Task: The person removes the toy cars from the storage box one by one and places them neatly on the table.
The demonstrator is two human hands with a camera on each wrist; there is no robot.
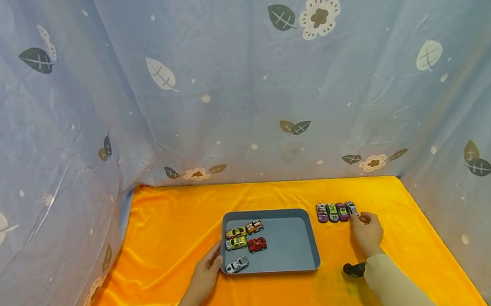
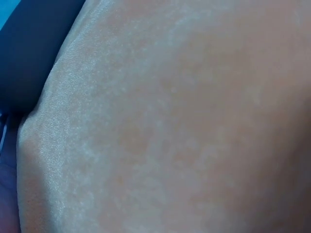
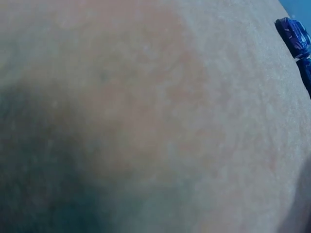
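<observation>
Sleeves, beige, come in at the bottom of the head view, w/ a small black wrist cam on each arm. Landmark: grey tray (image 1: pixel 297 244) on the orange cloth (image 1: pixel 165 253) over the table. Left hand (image 1: pixel 207 274) lies at the tray's left edge, fingers fairly straight and together, touching the rim near the silver car (image 1: pixel 237 265), prob. steadying the tray so it won't slide on the slick cloth. Inside the tray, left half: yellow car (image 1: pixel 235 232), orange car (image 1: pixel 254 226), yellow-green car (image 1: pixel 236 243), red car (image 1: pixel 257 244), parked in two neat pairs w/ the silver one below them; the tray's right half is bare. Right of the tray, a row of four cars (image 1: pixel 332 212) sits side by side on the cloth, lined up prob. for easy picking. Right hand (image 1: pixel 367 233) is at the row's right end, fingers curled in, tips on or around the white car (image 1: pixel 351 208); can't tell if it's a real pinch or just contact. Both wrist views show only blurred close-up skin, no help on fingers. Blue leaf-print sheet (image 1: pixel 234 84) hangs behind and at both sides.
</observation>
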